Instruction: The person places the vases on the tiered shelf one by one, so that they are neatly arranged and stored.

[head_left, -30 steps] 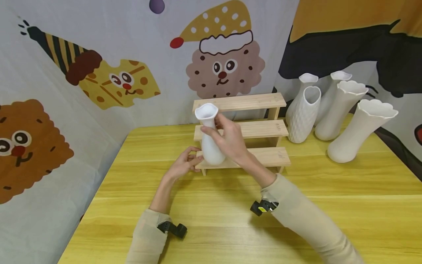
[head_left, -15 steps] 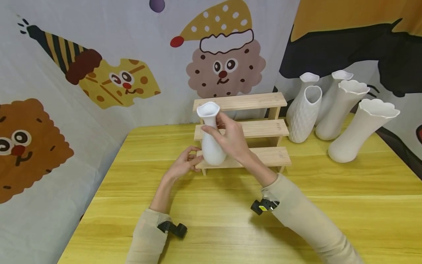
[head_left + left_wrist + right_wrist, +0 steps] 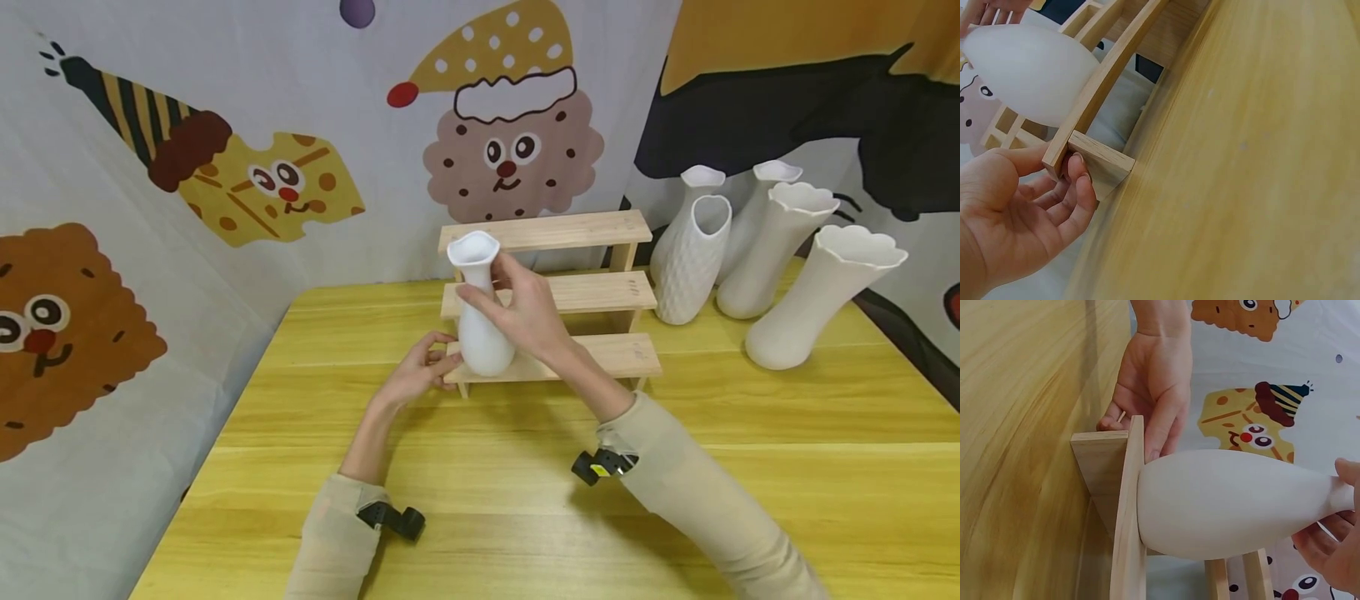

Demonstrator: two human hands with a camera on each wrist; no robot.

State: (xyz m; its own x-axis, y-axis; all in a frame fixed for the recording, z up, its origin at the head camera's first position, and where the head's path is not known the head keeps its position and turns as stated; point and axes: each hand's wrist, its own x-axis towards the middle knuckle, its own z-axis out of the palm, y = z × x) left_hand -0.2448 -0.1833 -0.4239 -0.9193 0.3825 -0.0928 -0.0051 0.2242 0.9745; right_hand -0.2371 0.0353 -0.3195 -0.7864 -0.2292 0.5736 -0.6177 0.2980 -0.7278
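Observation:
A white vase (image 3: 486,337) with a wavy rim stands upright at the left end of the lowest tier of a wooden three-step shelf (image 3: 618,357). My right hand (image 3: 531,315) grips its narrow neck, thumb in front and fingers behind. At the shelf's left end, my left hand (image 3: 414,375) pinches the lowest board; the left wrist view shows the thumb on top and curled fingers (image 3: 1075,209) beneath the board's end. In the right wrist view the base of the vase (image 3: 1210,503) meets the board (image 3: 1129,519).
Several other white vases (image 3: 783,321) stand right of the shelf on the yellow wood-grain table (image 3: 480,517). One has a diamond-textured body (image 3: 686,271). Directly behind the shelf hangs a cartoon-printed cloth (image 3: 390,183). The two upper tiers rise behind the held vase.
The vase and my right hand have shifted very slightly to the right along the lowest tier since one second ago. My left hand keeps its place on the board.

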